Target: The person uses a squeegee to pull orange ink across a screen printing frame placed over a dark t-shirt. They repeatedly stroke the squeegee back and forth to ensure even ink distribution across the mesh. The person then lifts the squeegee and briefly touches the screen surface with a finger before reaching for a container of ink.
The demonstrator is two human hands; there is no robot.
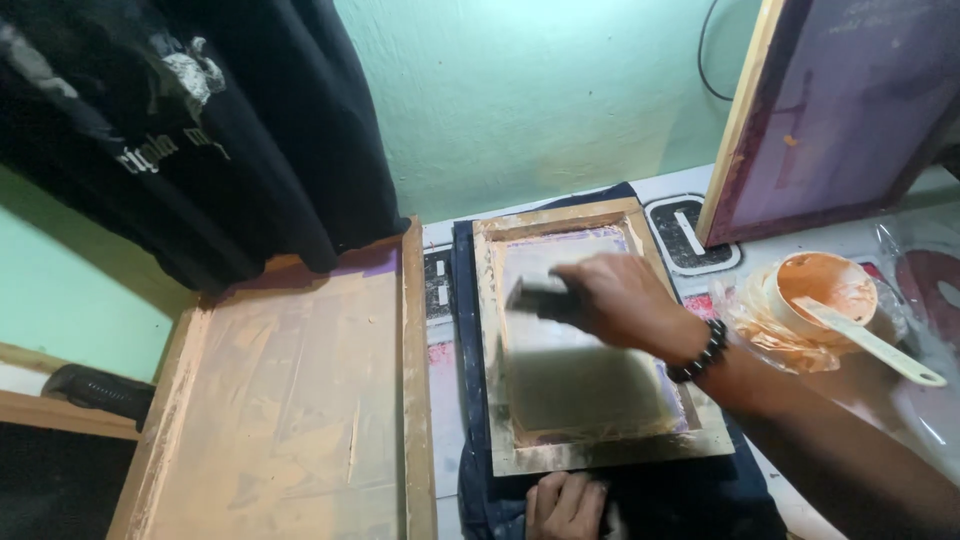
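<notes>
Left hand (565,505) presses frame (600,455); right hand (620,298) grips squeegee (540,298).

The small screen frame (600,452) is showing pale wood smeared with grey-beige ink, its mesh tinted lilac at the edges. It is lying on dark navy fabric (690,500). The large frame (290,400) is showing tan wood with a peach-washed mesh and a purple upper band. The tub (822,285) is holding orange ink. The bracelet (700,352) is showing black beads. The wall (540,90) is appearing mint green.
</notes>
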